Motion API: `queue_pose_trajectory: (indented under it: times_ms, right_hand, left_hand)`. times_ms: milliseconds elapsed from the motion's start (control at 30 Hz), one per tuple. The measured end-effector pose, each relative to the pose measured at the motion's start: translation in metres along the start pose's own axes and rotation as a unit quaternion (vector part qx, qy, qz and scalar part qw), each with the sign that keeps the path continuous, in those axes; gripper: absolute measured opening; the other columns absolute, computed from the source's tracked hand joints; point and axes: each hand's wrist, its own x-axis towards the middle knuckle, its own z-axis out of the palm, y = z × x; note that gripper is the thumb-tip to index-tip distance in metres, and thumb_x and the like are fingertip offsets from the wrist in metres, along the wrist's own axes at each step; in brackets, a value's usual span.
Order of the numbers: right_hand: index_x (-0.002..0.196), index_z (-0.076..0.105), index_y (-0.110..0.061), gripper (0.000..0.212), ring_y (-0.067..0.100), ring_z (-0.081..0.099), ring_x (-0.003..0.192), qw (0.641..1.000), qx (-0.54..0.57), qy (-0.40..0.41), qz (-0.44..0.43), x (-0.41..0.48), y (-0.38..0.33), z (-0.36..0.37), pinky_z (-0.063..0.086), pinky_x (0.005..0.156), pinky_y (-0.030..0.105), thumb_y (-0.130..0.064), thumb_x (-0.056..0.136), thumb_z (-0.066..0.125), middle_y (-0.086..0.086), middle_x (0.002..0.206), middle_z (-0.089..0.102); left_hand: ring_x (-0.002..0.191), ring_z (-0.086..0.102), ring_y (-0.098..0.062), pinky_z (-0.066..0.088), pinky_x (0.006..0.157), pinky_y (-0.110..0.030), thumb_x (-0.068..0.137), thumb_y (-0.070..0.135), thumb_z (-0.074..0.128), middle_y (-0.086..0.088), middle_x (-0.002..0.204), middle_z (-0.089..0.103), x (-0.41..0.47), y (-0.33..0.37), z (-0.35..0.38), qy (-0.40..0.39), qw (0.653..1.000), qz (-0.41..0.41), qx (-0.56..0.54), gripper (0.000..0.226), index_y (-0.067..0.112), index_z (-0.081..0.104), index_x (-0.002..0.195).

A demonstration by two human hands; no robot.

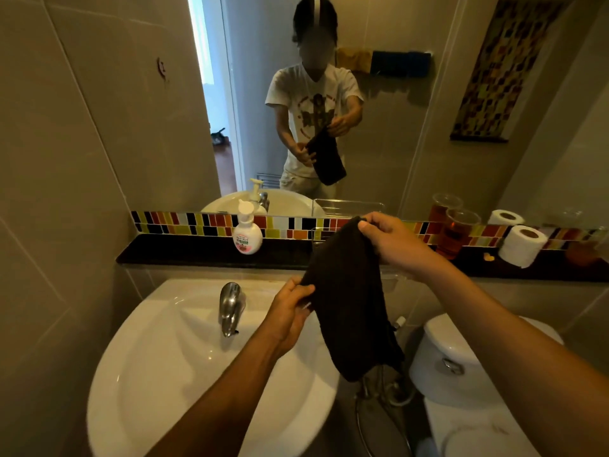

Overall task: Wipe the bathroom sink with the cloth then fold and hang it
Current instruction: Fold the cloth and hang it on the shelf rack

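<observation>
Cloth [349,301]: dark brown, held in the air between both hands, above the gap between sink and toilet. It hangs doubled lengthwise, upper end far and right, lower end drooping near, past the sink's right rim.

Right hand [392,240]: raised at the far right, thumb and fingers pinched on the cloth's top corner.

Left hand [291,306]: lower and nearer, over the right side of the basin, fingers closed on the cloth's left edge about midway down.

Sink [158,367]: white, rounded basin, near left. A chrome tap [230,306] stands at its far edge, spout pointing toward the viewer.

Bench [197,250]: narrow dark ledge along the far wall behind the sink, backed by a strip of multicoloured mosaic tile [184,222]. On it, from left to right: a white pump bottle of soap [247,230] with a pink label; a clear plastic cup [456,234] of amber liquid; a roll of toilet paper [522,245] lying on its side.

Mirror [395,127]: above the tile strip; reflects a person in a white printed T-shirt holding the cloth in the same way, an open doorway, and coloured towels on a rail.

Toilet cistern [448,361]: white, near right, just beside the hanging end of the cloth.
</observation>
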Motion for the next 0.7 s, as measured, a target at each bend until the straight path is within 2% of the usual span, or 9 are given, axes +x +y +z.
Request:
queue_pose_trajectory:
  times_ms: [67,133,200,267,367,500,600,700]
  right_hand:
    - [0.09,0.066,-0.029,0.023,0.025,0.062,0.098,1.0,0.026,-0.01,0.01,0.002,0.0,-0.003,0.05,0.088,0.046,-0.034,0.098,0.045,0.002,0.093,0.064]
    - [0.092,0.066,-0.027,0.023,0.027,0.062,0.103,0.999,0.045,-0.012,0.017,0.004,-0.001,-0.004,0.049,0.092,0.048,-0.034,0.098,0.045,0.006,0.099,0.066]
    - [0.095,0.064,-0.023,0.023,0.029,0.061,0.105,0.998,0.05,0.004,0.025,0.007,0.0,-0.005,0.048,0.093,0.049,-0.033,0.098,0.044,0.011,0.104,0.065]
    - [0.093,0.062,-0.024,0.023,0.029,0.06,0.103,0.998,0.036,0.037,0.042,0.011,0.007,-0.007,0.047,0.092,0.049,-0.035,0.098,0.043,0.01,0.103,0.063]
    - [0.096,0.06,-0.022,0.021,0.028,0.058,0.107,0.99,0.063,0.084,0.093,0.014,0.027,-0.008,0.048,0.096,0.049,-0.033,0.099,0.042,0.011,0.109,0.061]
    - [0.105,0.059,-0.019,0.021,0.027,0.055,0.115,0.977,0.103,0.087,0.163,0.01,0.061,0.002,0.048,0.097,0.048,-0.029,0.1,0.041,0.012,0.122,0.058]
    - [0.12,0.054,-0.014,0.029,0.026,0.059,0.111,0.954,0.224,0.036,0.194,-0.002,0.075,0.016,0.052,0.085,0.036,-0.032,0.099,0.044,0.015,0.124,0.06]
    - [0.112,0.051,-0.016,0.027,0.022,0.063,0.086,0.922,0.309,-0.01,0.233,-0.019,0.087,0.038,0.054,0.064,0.027,-0.038,0.097,0.045,0.014,0.097,0.061]
  left_hand:
    - [0.116,0.059,-0.023,0.045,0.101,-0.039,0.087,0.017,0.058,-0.008,0.121,0.064,-0.004,-0.004,0.001,-0.05,0.998,-0.021,-0.009,0.032,0.015,0.056,0.12]
    - [0.107,0.064,-0.016,0.049,0.094,-0.03,0.079,0.032,0.069,-0.003,0.11,0.069,-0.012,-0.01,0.007,-0.105,0.99,-0.071,0.061,0.037,0.017,0.062,0.112]
    - [0.113,0.061,-0.019,0.045,0.1,-0.032,0.081,0.032,0.067,-0.007,0.119,0.066,-0.017,-0.017,0.012,-0.134,0.976,-0.108,0.131,0.044,0.013,0.06,0.12]
    - [0.115,0.06,-0.024,0.045,0.102,-0.037,0.08,0.03,0.069,-0.012,0.122,0.064,-0.019,-0.015,0.014,-0.138,0.972,-0.113,0.151,0.048,0.01,0.058,0.122]
    - [0.114,0.06,-0.026,0.048,0.1,-0.039,0.077,0.021,0.073,-0.012,0.121,0.064,-0.022,-0.005,0.013,-0.107,0.982,-0.093,0.123,0.049,0.012,0.057,0.123]
    - [0.122,0.053,-0.025,0.043,0.105,-0.044,0.081,0.013,0.067,-0.009,0.131,0.057,-0.025,0.005,0.004,-0.091,0.985,-0.087,0.115,0.052,0.016,0.049,0.13]
    - [0.119,0.056,-0.027,0.044,0.104,-0.045,0.089,0.009,0.057,-0.014,0.129,0.058,-0.025,0.014,0.001,-0.069,0.988,-0.091,0.1,0.037,0.012,0.052,0.126]
    - [0.109,0.062,-0.028,0.05,0.096,-0.039,0.091,0.006,0.051,-0.017,0.116,0.064,-0.025,0.026,0.004,-0.043,0.995,-0.076,0.048,0.024,0.007,0.056,0.115]
